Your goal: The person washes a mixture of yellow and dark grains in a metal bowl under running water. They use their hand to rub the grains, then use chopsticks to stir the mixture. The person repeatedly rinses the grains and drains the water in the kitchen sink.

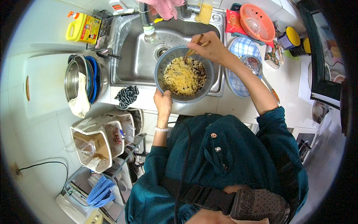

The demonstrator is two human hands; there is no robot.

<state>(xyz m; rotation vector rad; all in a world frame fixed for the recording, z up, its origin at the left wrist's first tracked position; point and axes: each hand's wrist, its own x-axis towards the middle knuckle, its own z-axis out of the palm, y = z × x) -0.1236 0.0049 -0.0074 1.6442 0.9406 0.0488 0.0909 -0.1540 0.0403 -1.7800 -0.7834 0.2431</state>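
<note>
A translucent grey-blue mixing bowl [157, 70] sits over the front right part of the steel sink. Inside it is a crumbly mixture [181, 77], yellow on the left and dark brown or black on the right. My left hand [163, 103] grips the bowl's near-left rim, thumb at the edge. In my right hand [208, 46], above the bowl's far right side, are wooden chopsticks [205, 43]. Their lower ends reach down into the mixture near the far rim. The bowl's underside is hidden, so I cannot tell what it rests on.
The sink [131, 56] lies behind the bowl, under a faucet [145, 16]. To the right are a blue checked oval tray [236, 81], a skimmer ladle [251, 65] and an orange basket [270, 25]. Stacked metal pots [73, 79] and a striped cloth [127, 96] are left.
</note>
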